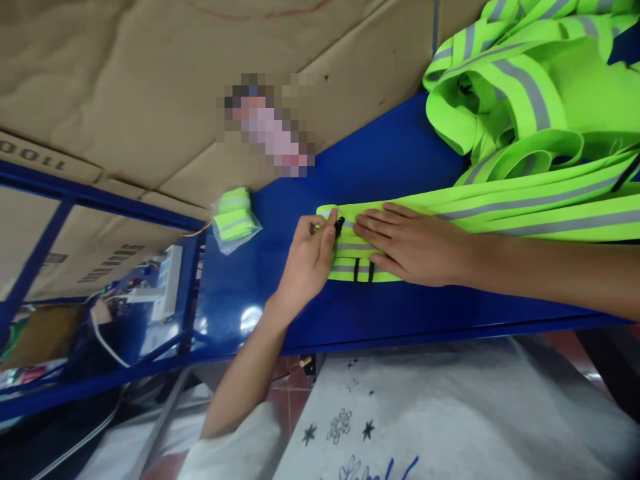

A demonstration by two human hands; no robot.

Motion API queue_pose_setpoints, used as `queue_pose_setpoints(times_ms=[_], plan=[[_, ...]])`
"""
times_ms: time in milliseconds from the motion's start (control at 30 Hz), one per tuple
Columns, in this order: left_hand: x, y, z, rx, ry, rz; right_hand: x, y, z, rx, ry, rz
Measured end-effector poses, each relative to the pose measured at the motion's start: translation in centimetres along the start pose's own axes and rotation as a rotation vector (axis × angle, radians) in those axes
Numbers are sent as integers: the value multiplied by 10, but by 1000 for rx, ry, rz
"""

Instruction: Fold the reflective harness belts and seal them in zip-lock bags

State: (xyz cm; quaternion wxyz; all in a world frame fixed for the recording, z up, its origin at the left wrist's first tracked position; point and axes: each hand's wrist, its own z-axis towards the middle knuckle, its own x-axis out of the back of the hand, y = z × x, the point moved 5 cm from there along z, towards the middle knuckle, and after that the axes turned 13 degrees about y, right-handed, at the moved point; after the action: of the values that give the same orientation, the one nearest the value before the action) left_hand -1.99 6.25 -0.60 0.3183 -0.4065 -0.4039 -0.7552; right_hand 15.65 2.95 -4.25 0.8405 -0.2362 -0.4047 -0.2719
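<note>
While the right hand (407,240) lies flat, fingers outstretched, on the folded reflective bands (500,205), probably keeping the layers flush against the counter (400,147), the left hand's (311,257) fingers pinch their end beside a small black piece (339,225), seemingly to steady it.

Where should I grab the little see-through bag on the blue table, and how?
Probably around the middle of the folded neon reflective band inside the clear bag, coming from the right with the left hand. The folded band makes a compact lump, while the bag's near edge is loose and could slip. Cardboard sits behind it, and the left hand is nearer.
</note>
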Motion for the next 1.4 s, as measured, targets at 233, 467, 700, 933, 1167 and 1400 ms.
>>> queue_pose_setpoints(times_ms=[233,467,700,933,1167,1400], plan=[[6,-21,-3,255,143,167,-1,-2,-1,10,-13,-26],[8,-2,2,148,234,110,-1,-7,0,24,-12,-14],[-11,28,2,-136,216,317,4,-18,-2,17,-44,-32],[-17,26,3,-277,-26,-63,4,-19,-2,36,-4,-83],[-15,21,2,-26,-28,-42,4,-21,-1,30,-36,-113],[-10,23,1,30,183,-92,14,-24,-3,22,0,-169]])
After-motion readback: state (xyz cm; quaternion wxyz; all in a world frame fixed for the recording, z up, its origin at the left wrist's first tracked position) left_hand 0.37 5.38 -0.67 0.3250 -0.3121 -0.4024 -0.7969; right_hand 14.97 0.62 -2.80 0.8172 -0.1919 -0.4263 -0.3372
